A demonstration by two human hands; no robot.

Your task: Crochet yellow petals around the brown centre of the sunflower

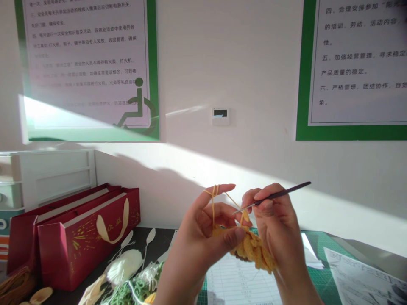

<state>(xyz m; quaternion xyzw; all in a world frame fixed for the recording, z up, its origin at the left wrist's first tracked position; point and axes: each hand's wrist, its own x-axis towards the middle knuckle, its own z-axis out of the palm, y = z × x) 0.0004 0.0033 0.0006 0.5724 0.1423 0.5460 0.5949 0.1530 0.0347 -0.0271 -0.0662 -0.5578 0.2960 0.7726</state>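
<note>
Yellow crochet work (pixel 252 250) hangs between my two hands, above the table. My left hand (pixel 211 228) pinches its top edge between thumb and fingers. Yellow yarn (pixel 213 203) wraps around the raised left index finger and runs over to the hook. In my right hand (pixel 276 220) is a crochet hook (pixel 282 192) with a dark handle and a thin metal shaft, held like a pen. The hook's tip points left, beside a yellow loop standing up from the work. Some of the left fingers are hidden behind the piece.
Dark red gift bags (pixel 89 233) stand at the left beside white drawers (pixel 60 173). White yarn (pixel 125 267) and green yarn (pixel 127 292) lie nearby. Printed sheets (pixel 241 279) rest on a green cutting mat (pixel 321 275). Behind is a wall with green-framed posters (pixel 152 63).
</note>
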